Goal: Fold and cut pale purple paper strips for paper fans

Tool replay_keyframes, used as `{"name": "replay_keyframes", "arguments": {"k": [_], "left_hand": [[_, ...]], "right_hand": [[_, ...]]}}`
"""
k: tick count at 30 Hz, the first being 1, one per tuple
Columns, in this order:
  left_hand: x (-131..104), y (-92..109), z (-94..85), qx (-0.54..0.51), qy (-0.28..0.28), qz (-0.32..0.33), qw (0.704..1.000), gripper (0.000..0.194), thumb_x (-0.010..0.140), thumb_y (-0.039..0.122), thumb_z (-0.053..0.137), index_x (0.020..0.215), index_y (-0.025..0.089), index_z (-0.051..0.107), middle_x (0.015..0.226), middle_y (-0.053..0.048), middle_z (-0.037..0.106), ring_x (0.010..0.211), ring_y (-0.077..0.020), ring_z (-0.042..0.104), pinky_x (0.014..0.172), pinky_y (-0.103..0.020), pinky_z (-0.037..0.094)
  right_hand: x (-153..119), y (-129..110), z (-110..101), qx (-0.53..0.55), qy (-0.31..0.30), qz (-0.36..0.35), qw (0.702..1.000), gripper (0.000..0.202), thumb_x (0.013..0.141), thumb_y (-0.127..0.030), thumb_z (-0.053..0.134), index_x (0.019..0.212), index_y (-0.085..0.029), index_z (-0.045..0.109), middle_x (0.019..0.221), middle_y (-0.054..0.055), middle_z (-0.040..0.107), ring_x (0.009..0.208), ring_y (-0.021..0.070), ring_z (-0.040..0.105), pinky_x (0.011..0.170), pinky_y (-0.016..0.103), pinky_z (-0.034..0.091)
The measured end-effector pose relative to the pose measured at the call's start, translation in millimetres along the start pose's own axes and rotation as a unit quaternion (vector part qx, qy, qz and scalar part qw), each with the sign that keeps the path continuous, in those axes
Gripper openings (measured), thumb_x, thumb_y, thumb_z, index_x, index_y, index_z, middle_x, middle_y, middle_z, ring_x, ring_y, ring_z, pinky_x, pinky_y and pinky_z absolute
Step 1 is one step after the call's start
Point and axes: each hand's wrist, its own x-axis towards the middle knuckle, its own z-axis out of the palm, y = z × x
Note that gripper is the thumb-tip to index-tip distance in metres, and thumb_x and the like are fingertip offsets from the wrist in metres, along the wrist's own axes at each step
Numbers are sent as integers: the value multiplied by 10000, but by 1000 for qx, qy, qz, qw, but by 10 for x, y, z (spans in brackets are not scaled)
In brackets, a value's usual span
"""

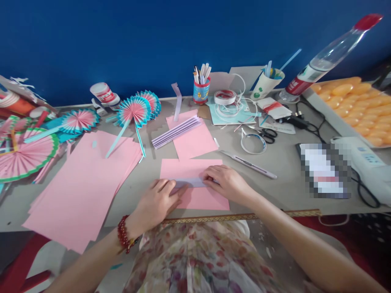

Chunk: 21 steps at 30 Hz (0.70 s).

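Note:
A pink paper sheet (pixel 204 199) lies near the table's front edge, with a narrow lilac strip (pixel 195 182) across its middle. My left hand (pixel 160 199) rests at the strip's left end, its fingers bent and thumb stretched along the strip. At the right end, my right hand (pixel 227 183) has its fingertips pressed together on the strip. Behind them a pleated lilac paper (pixel 177 132) rests on another pink sheet (pixel 201 142). A white craft knife (pixel 250 165) lies just beyond my right hand.
Pink sheets (pixel 79 175) are stacked at left, with pleated paper fans (pixel 134 110) behind. Scissors (pixel 269 135), a tape roll (pixel 253 143), a pen cup (pixel 201 90) and a phone (pixel 324 171) lie around. A tall bottle (pixel 317 67) leans at back right.

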Motion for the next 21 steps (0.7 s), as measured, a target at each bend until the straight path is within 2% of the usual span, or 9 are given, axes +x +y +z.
{"name": "replay_keyframes", "arguments": {"k": [4,8,14,21], "left_hand": [[78,57,-58,-16,-12,0,1000,294,1014,307,501,1278,229,604,1141,-89,569,1046,-257,514,921,-405,414],[153,68,-64,-30,-21,40,999,261,1025,279,477,1210,164,621,1156,-89,576,1031,-242,504,921,-380,422],[202,37,-67,-18,-31,56,998,483,999,412,532,1427,193,480,1132,-86,574,1027,-251,497,915,-391,417],[196,50,-65,-13,-39,48,998,498,1005,426,512,1460,230,458,1144,-88,562,1025,-252,485,909,-392,406]], "right_hand": [[-21,6,-55,-4,-3,10,1000,28,916,-194,595,918,-202,621,896,35,692,853,191,624,819,307,411],[-90,78,-185,9,-20,39,999,83,908,-236,610,979,-215,647,860,21,690,800,183,615,737,283,411],[-165,149,-272,24,-20,35,999,115,895,-196,568,962,-216,660,845,17,689,764,168,600,695,265,397],[-151,133,-251,5,-13,28,1000,109,888,-168,562,929,-216,651,828,8,687,769,167,606,700,262,391]]}}
